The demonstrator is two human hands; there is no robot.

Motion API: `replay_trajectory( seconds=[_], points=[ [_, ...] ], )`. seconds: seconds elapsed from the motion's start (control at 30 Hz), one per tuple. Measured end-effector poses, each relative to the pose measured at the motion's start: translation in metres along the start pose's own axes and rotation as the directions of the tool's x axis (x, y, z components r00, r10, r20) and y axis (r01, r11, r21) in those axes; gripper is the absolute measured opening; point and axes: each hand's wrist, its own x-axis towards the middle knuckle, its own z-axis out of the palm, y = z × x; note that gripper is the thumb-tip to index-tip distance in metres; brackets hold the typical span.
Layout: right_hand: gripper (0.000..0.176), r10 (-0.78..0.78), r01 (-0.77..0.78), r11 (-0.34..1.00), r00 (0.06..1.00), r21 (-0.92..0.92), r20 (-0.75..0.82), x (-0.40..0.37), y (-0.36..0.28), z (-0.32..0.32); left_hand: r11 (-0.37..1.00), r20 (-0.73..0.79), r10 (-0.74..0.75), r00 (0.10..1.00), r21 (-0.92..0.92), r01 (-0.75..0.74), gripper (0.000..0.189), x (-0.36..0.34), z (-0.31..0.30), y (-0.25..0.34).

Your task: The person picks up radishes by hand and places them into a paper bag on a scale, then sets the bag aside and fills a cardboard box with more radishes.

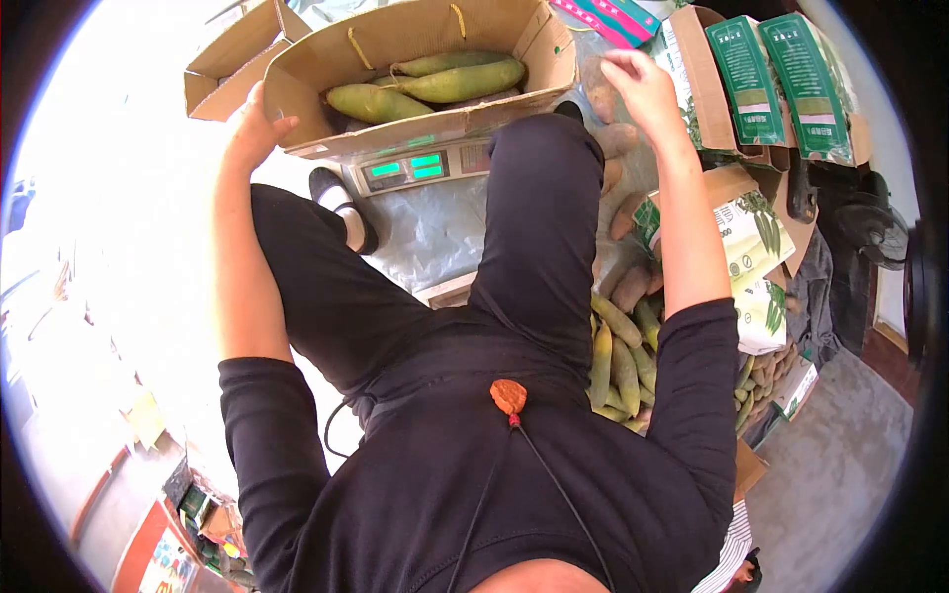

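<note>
Your left hand (253,130) grips the left end of the open cardboard box (415,127), which sits on the digital scale (420,166) with long green radishes (465,81) inside. Your right hand (647,94) is half-open, fingers loosely curled, above brown tubers (617,140) right of the box.

A shiny grey sheet (425,232) on the floor (845,425) carries a lit scale (457,163) and loose brownish root vegetables (618,140).

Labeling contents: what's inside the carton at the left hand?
At least three long green vegetables lie in the carton. Something darker shows beneath; they cover most, can't tell what.
</note>
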Motion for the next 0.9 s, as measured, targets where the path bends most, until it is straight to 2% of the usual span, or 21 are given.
replay_trajectory(
  seconds=[0.03, 0.07, 0.1, 0.13, 0.17, 0.2, 0.23, 0.27, 0.33, 0.37, 0.4, 0.43, 0.47, 0.53, 0.57, 0.63, 0.77, 0.83, 0.9],
  points=[
    [0.034, -0.085, 0.086, 0.995, 0.996, -0.051, 0.014, 0.014, -0.008, 0.0, 1.0, 0.002, -0.009, 1.0, -0.009, 0.009, 0.075, 0.0, 0.002, -0.002],
    [0.034, -0.09, 0.09, 0.995, 0.996, -0.051, 0.009, 0.025, -0.016, 0.0, 1.0, 0.005, -0.019, 1.0, -0.018, 0.019, 0.075, 0.0, 0.002, -0.005],
    [0.033, -0.099, 0.106, 0.986, 0.993, -0.13, 0.059, 0.036, -0.028, 0.001, 0.998, 0.023, -0.034, 0.999, -0.057, 0.035, 0.076, -0.003, -0.001, 0.0],
    [0.032, -0.102, 0.123, 0.971, 0.989, -0.207, 0.109, 0.045, -0.04, 0.002, 0.998, 0.017, -0.032, 0.999, -0.056, 0.033, 0.076, -0.003, -0.002, -0.001],
    [0.042, -0.07, 0.104, 0.946, 0.991, -0.308, 0.118, 0.053, -0.051, 0.003, 0.992, 0.038, -0.049, 0.998, -0.111, 0.053, 0.076, -0.003, 0.0, -0.003],
    [0.042, -0.076, 0.108, 0.946, 0.99, -0.306, 0.115, 0.056, -0.063, 0.005, 0.983, 0.058, -0.066, 0.996, -0.165, 0.075, 0.076, -0.003, 0.002, -0.005],
    [0.045, -0.053, 0.106, 0.894, 0.99, -0.436, 0.133, 0.058, -0.074, 0.009, 0.981, 0.01, -0.01, 1.0, -0.195, 0.012, 0.077, -0.005, 0.005, -0.008],
    [0.049, -0.028, 0.106, 0.824, 0.989, -0.556, 0.148, 0.06, -0.081, 0.012, 0.981, 0.002, -0.011, 1.0, -0.191, 0.011, 0.077, -0.005, 0.007, -0.012],
    [0.052, -0.041, 0.151, 0.804, 0.979, -0.575, 0.2, 0.073, -0.078, 0.02, 0.954, 0.04, -0.027, 0.999, -0.298, 0.038, 0.076, -0.007, 0.004, -0.008],
    [0.047, 0.064, 0.116, 0.751, 0.967, -0.65, 0.247, 0.074, -0.075, 0.023, 0.932, 0.074, -0.086, 0.993, -0.347, 0.107, 0.075, -0.01, 0.002, -0.006],
    [0.043, 0.17, 0.093, 0.689, 0.943, -0.719, 0.285, 0.075, -0.08, 0.028, 0.934, 0.064, -0.097, 0.993, -0.34, 0.113, 0.075, -0.013, -0.004, 0.0],
    [0.051, 0.213, 0.102, 0.684, 0.919, -0.722, 0.331, 0.08, -0.073, 0.032, 0.927, 0.099, -0.144, 0.985, -0.335, 0.169, 0.076, -0.015, -0.011, 0.006],
    [0.051, 0.197, 0.115, 0.692, 0.92, -0.713, 0.339, 0.084, -0.066, 0.034, 0.917, 0.131, -0.19, 0.973, -0.331, 0.224, 0.076, -0.018, -0.017, 0.011],
    [0.047, 0.357, 0.066, 0.633, 0.859, -0.771, 0.366, 0.087, -0.055, 0.039, 0.905, 0.087, -0.218, 0.972, -0.356, 0.234, 0.074, -0.023, -0.02, 0.007],
    [0.047, 0.345, 0.074, 0.639, 0.862, -0.765, 0.371, 0.088, -0.047, 0.041, 0.878, 0.112, -0.213, 0.971, -0.415, 0.24, 0.073, -0.024, -0.018, 0.001],
    [0.045, 0.311, 0.015, 0.639, 0.909, -0.769, 0.276, 0.087, -0.031, 0.043, 0.842, 0.159, -0.197, 0.967, -0.479, 0.25, 0.071, -0.026, -0.024, -0.003],
    [0.044, 0.342, -0.059, 0.687, 0.906, -0.724, 0.25, 0.081, -0.024, 0.046, 0.837, 0.181, -0.227, 0.957, -0.467, 0.287, 0.072, -0.028, -0.046, 0.005],
    [0.045, 0.516, -0.197, 0.714, 0.797, -0.672, 0.315, 0.075, -0.04, 0.041, 0.87, 0.207, -0.191, 0.959, -0.417, 0.264, 0.072, -0.024, -0.057, 0.007],
    [0.045, 0.456, -0.13, 0.704, 0.837, -0.699, 0.303, 0.072, -0.041, 0.042, 0.898, 0.193, -0.215, 0.957, -0.346, 0.272, 0.066, -0.016, -0.065, 0.008]
  ],
)
